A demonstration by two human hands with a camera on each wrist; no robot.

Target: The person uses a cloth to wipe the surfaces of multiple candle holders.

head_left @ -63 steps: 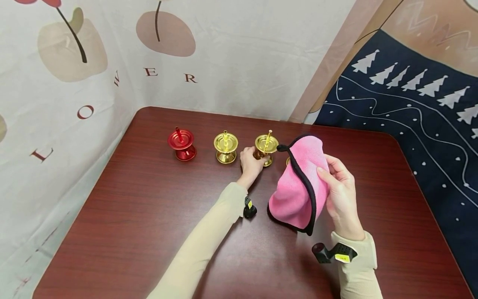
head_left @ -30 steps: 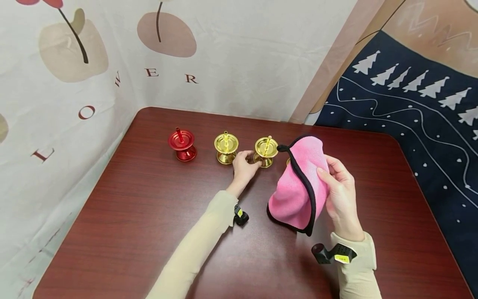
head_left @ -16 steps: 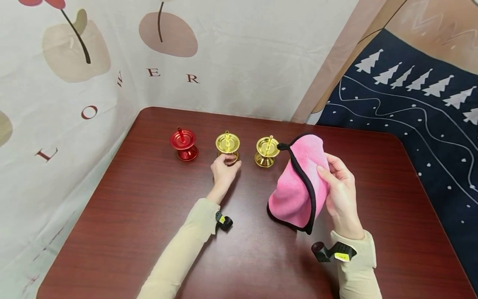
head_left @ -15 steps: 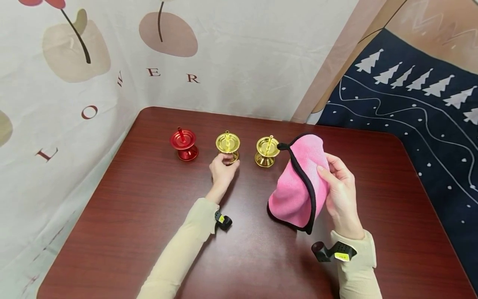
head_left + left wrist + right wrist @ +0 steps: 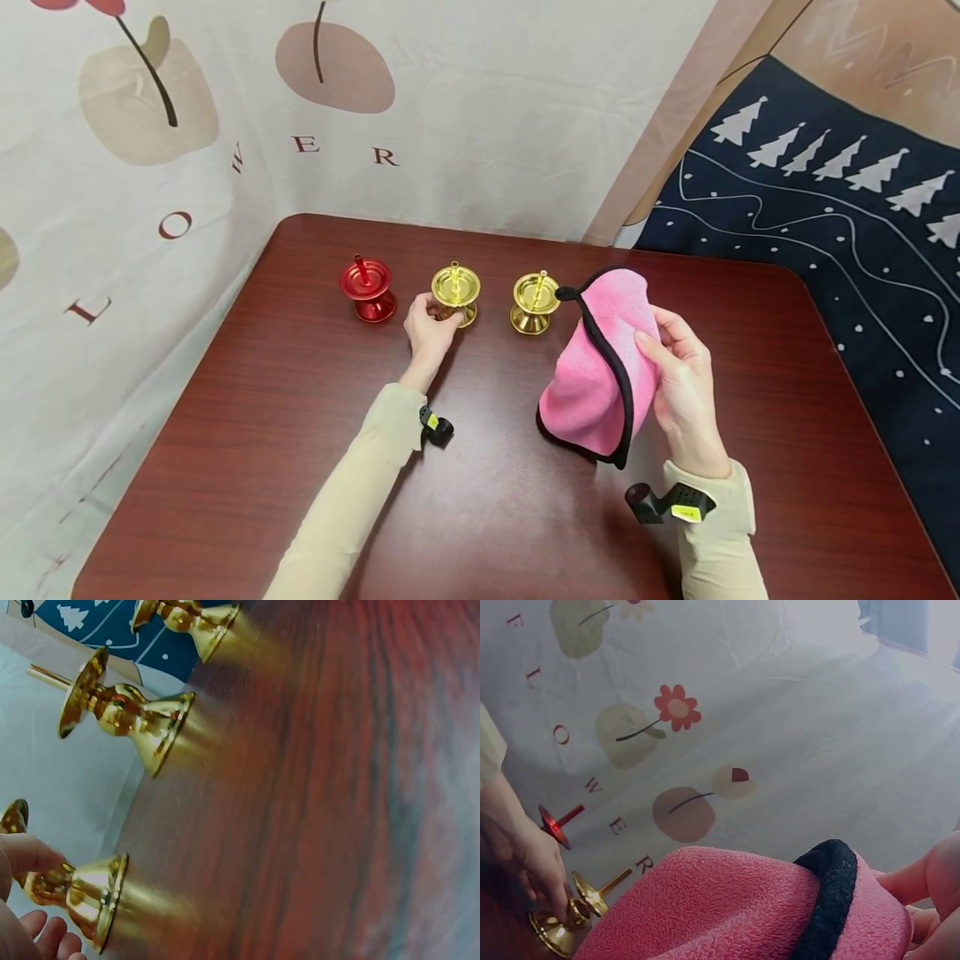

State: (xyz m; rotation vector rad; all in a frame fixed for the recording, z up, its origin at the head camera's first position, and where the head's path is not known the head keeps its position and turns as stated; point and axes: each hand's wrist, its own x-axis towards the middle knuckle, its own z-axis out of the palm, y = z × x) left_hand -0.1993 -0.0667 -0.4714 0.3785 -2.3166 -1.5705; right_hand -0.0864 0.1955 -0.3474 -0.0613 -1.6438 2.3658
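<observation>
Around the stem of the middle gold candle holder (image 5: pixel 456 287), my left hand (image 5: pixel 430 329) has its thumb in front and fingers at the left side. The left wrist view shows the thumb (image 5: pixel 30 853) against that stem and curled fingertips below it. My right hand (image 5: pixel 684 387) pinches a pink cloth (image 5: pixel 600 367) with black edging, which hangs above the table. Another gold candle holder (image 5: pixel 534 304) stands between the middle one and the cloth. A red candle holder (image 5: pixel 367 287) is upright at the far left.
One more gold candle holder (image 5: pixel 191 619) appears at the top of the left wrist view; the cloth mostly hides it from the head view. All stand on a dark red wooden table (image 5: pixel 480 517). A printed curtain (image 5: pixel 487 125) hangs behind the far edge.
My left hand let go of the right-hand gold candle holder and moved left to the middle one, closing round its stem. The right hand and the cloth have stayed almost still.
</observation>
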